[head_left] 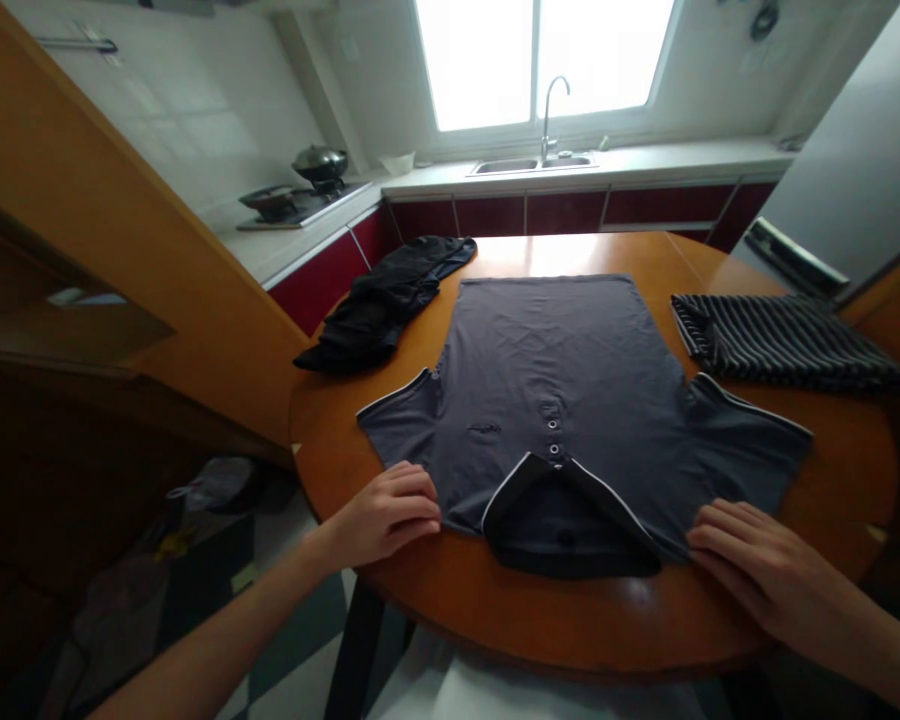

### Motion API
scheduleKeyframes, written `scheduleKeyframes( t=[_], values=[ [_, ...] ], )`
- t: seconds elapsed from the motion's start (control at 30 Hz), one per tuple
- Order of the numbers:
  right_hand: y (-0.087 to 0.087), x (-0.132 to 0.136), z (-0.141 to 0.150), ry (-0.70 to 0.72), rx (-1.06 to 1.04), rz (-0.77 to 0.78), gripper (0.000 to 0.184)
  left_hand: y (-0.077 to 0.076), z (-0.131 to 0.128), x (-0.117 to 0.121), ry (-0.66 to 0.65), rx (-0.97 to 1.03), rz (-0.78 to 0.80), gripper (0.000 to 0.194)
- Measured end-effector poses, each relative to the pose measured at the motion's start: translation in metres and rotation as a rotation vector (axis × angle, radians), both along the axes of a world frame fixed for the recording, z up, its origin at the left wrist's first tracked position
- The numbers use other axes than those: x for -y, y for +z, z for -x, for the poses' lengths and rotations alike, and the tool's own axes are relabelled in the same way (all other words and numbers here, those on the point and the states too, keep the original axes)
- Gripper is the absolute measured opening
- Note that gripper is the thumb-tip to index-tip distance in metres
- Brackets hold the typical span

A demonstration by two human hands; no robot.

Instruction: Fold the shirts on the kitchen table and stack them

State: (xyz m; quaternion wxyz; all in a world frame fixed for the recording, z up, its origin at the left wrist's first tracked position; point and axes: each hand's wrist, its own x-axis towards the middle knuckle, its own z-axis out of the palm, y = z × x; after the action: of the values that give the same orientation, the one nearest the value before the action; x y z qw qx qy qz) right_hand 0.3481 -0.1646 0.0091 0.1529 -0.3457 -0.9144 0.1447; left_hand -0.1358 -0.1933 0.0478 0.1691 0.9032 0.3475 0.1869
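Observation:
A dark grey polo shirt (547,340) lies spread flat, front side up, its collar (570,520) toward me and its hem at the far side. White piping edges the collar and both sleeves. My left hand (390,510) is closed on the shirt's shoulder seam, left of the collar. At the opposite shoulder, my right hand (742,555) grips the cloth with its fingers together. The fingertips of both hands are partly hidden against the fabric.
The shirt rests on a round wooden table (435,590). Dark crumpled clothing (382,310) lies at the table's left back, and a folded striped garment (780,340) at its right. Beyond are a counter with a sink (532,165) and a stove (307,205) holding pans.

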Motion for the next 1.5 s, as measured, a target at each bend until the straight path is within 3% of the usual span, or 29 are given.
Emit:
scheduleKeyframes(
  t=[0.1, 0.27, 0.4, 0.47, 0.57, 0.7, 0.83, 0.9, 0.97, 1.1, 1.17, 1.27, 1.4, 1.5],
  values=[
    [0.000, 0.000, 0.003, 0.003, -0.069, -0.013, 0.017, -0.003, -0.011, 0.004, 0.019, -0.017, 0.010, 0.022],
    [0.012, -0.005, 0.010, 0.088, -0.086, 0.071, 0.026, 0.008, -0.011, 0.001, -0.098, -0.046, 0.202, 0.024],
    [0.017, -0.029, 0.031, -0.003, -0.169, -0.014, 0.031, 0.016, -0.016, -0.025, 0.053, 0.060, 0.137, 0.030],
    [0.013, -0.044, 0.051, -0.099, -0.183, -0.094, 0.035, 0.012, -0.026, -0.043, 0.155, 0.079, 0.048, 0.036],
    [-0.002, -0.059, 0.078, -0.224, -0.084, -0.191, 0.048, -0.005, -0.039, -0.063, 0.194, -0.083, -0.012, 0.053],
    [-0.025, -0.059, 0.083, -0.226, 0.092, -0.195, 0.057, -0.025, -0.027, -0.064, 0.213, -0.340, 0.024, 0.070],
    [-0.025, -0.067, 0.080, -0.268, 0.101, -0.116, 0.056, -0.018, -0.012, -0.068, 0.209, -0.332, 0.035, 0.067],
    [-0.016, -0.089, 0.094, -0.264, 0.089, -0.088, 0.056, -0.010, -0.020, -0.090, 0.180, -0.292, 0.004, 0.063],
    [-0.006, -0.121, 0.122, -0.240, 0.099, -0.062, 0.057, -0.008, -0.043, -0.128, 0.155, -0.248, -0.033, 0.058],
    [0.002, -0.198, 0.181, -0.294, 0.155, -0.005, 0.062, -0.025, -0.099, -0.221, 0.201, -0.176, -0.035, 0.052],
    [-0.001, -0.231, 0.191, -0.338, 0.190, 0.016, 0.064, -0.036, -0.107, -0.261, 0.264, -0.233, -0.025, 0.057],
    [-0.008, -0.274, 0.167, -0.402, 0.249, 0.057, 0.070, -0.043, -0.076, -0.306, 0.366, -0.356, 0.013, 0.064],
    [-0.011, -0.324, 0.117, -0.668, 0.299, 0.090, 0.071, -0.031, -0.013, -0.353, 0.598, -0.451, 0.073, 0.067],
    [-0.007, -0.350, 0.126, -0.730, 0.285, 0.083, 0.069, -0.028, -0.021, -0.381, 0.602, -0.451, 0.067, 0.066]
  ],
)
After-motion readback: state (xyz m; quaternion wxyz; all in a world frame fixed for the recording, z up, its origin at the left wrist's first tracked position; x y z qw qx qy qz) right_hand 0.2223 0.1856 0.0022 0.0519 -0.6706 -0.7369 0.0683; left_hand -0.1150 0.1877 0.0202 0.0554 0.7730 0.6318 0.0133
